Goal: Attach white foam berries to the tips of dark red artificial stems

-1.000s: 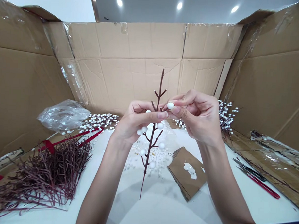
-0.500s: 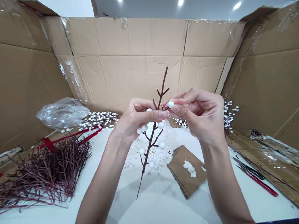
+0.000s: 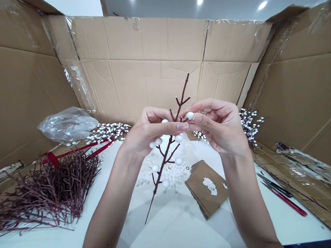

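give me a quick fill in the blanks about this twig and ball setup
The left hand holds a brown twig bearing ____ balls.
The right hand pinches exactly ____ such ball.
The pile of bare twigs lies on the person's ____ side.
A white blob sits on a scrap of ____.
Missing words: white; one; left; cardboard

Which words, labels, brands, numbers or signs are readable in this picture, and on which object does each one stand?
No readable text anywhere.
The cardboard walls are plain, with clear tape only.
The small cardboard piece bears a white blob, no print.
The twig in the left hand, the white ball in the right hand, the plastic bag and the red-handled tool show no marking.
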Motion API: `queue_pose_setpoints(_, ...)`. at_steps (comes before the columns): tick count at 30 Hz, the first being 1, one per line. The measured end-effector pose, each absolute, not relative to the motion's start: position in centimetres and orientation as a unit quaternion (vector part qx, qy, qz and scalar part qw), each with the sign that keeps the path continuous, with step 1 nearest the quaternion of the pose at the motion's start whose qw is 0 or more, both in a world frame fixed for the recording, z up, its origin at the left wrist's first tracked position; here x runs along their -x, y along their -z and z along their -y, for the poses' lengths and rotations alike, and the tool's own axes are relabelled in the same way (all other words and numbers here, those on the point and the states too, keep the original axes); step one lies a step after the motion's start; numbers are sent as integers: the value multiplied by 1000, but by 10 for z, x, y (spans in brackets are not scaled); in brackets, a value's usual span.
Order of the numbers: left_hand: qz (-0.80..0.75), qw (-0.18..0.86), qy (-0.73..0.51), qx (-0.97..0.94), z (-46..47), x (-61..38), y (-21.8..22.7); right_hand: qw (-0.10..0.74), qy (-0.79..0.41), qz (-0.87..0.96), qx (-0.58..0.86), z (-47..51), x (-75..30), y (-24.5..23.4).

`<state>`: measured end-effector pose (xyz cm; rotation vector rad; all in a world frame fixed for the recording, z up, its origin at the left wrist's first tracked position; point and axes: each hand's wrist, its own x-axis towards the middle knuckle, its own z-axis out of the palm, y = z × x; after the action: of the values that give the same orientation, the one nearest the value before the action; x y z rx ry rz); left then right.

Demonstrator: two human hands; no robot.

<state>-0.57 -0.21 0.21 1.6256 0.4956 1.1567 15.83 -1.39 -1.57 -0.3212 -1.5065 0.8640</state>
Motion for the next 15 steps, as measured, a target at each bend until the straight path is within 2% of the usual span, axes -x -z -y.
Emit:
queue_pose_setpoints(7, -202, 506, -471, -694, 1, 7, -3, 660, -284, 679, 152, 15, -160, 18)
queue_pose_setpoints(15, -194, 519, -473, -685, 0, 6, -1, 672, -251, 678, 162, 19, -156, 17)
